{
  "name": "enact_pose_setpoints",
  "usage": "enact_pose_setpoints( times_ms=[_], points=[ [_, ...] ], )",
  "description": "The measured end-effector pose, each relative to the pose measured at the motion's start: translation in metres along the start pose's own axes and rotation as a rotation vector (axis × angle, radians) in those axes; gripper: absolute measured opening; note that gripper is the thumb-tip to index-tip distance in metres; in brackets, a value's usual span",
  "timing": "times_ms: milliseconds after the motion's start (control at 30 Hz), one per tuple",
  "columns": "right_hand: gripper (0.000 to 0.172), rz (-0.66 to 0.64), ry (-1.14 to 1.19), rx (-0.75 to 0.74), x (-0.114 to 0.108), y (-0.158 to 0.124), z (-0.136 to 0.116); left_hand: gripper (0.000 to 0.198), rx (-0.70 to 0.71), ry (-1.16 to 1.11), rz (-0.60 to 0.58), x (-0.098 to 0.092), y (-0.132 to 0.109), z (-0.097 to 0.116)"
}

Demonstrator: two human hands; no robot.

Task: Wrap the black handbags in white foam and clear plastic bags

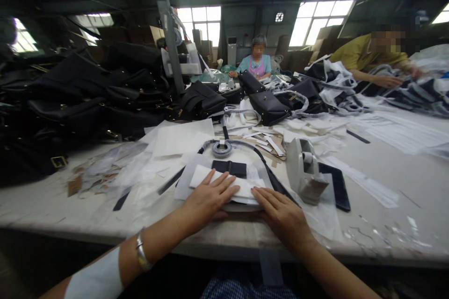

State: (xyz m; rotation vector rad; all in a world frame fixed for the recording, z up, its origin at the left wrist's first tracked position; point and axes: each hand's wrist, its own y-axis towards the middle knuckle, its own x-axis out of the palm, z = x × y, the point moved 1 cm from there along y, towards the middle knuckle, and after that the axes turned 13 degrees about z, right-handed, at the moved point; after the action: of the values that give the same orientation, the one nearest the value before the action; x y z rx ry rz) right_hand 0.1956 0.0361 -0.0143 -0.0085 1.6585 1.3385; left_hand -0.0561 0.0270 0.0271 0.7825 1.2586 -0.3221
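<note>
My left hand (209, 197) lies flat, fingers stretched out, on a sheet of white paper (242, 189) at the near table edge. My right hand (280, 215) rests flat beside it on the same paper, fingers together and extended. Under the paper is a thin stack, its near edge showing between my hands. Just beyond the paper lies a small black folded piece (229, 167), and a black strap (261, 159) curves round it. A roll of tape (221, 148) sits a little farther back.
A white tape dispenser (304, 170) and a black flat strip (337, 187) stand right of my hands. Black handbags (87, 98) are piled at the left, more bags (268, 106) at centre. Two other people work at the far side. White paper sheets (182, 138) litter the table (386, 168).
</note>
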Motion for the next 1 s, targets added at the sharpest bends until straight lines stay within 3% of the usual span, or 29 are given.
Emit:
enact_pose_setpoints(
  times_ms=[133,300,433,567,733,867,1000],
  points=[
    [0.042,0.002,0.018,0.035,0.000,0.000,-0.001,0.078,0.035,0.119,-0.010,-0.007,-0.016,-0.014],
    [0.047,-0.020,0.033,0.060,0.000,0.003,-0.001,0.054,0.081,0.165,0.063,0.007,-0.024,-0.024],
    [0.049,-0.071,0.033,0.086,0.002,0.006,-0.003,0.055,0.101,0.226,0.128,0.010,-0.022,-0.015],
    [0.041,-0.041,0.041,0.103,0.002,0.009,-0.005,0.054,0.067,0.284,0.051,0.005,-0.006,0.004],
    [0.039,-0.001,0.052,0.128,-0.001,0.009,-0.007,0.038,0.161,0.126,0.057,0.013,0.011,0.013],
    [0.039,0.004,0.068,0.150,0.003,0.005,-0.007,0.051,0.171,0.053,0.192,0.027,0.004,0.007],
    [0.045,0.017,0.131,0.153,0.002,-0.001,-0.004,0.066,0.100,0.056,0.206,0.034,-0.004,0.007]
  ],
)
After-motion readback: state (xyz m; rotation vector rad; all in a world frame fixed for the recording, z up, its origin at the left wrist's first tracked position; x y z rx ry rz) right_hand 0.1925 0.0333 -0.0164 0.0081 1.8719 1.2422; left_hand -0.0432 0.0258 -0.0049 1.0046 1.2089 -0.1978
